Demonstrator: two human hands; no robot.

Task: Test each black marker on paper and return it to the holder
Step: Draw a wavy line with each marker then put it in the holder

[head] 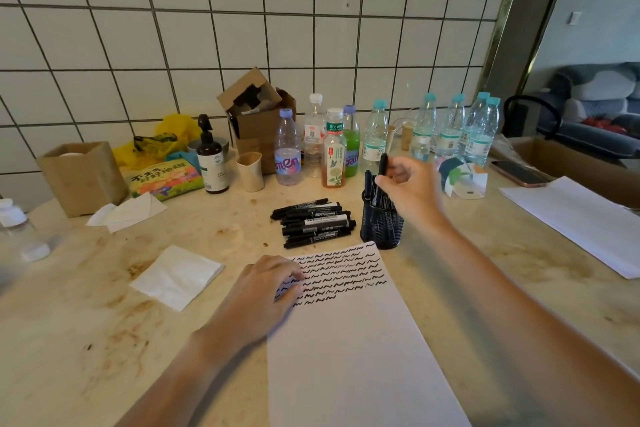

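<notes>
A white sheet of paper (349,340) lies in front of me, its top part covered with rows of black squiggles. My left hand (266,291) rests flat on the sheet's upper left corner. Just beyond the paper lies a pile of black markers (313,222). To its right stands a black mesh holder (381,224) with a few markers upright in it. My right hand (412,187) hovers over the holder and pinches a black marker (382,165) held nearly upright above its rim.
A folded tissue (178,276) lies left of the paper. Several bottles (334,149) line the back by the tiled wall, along with a cardboard box (259,125), a cup (250,170) and a pump bottle (211,163). More white paper (581,218) and a phone (519,173) lie at right.
</notes>
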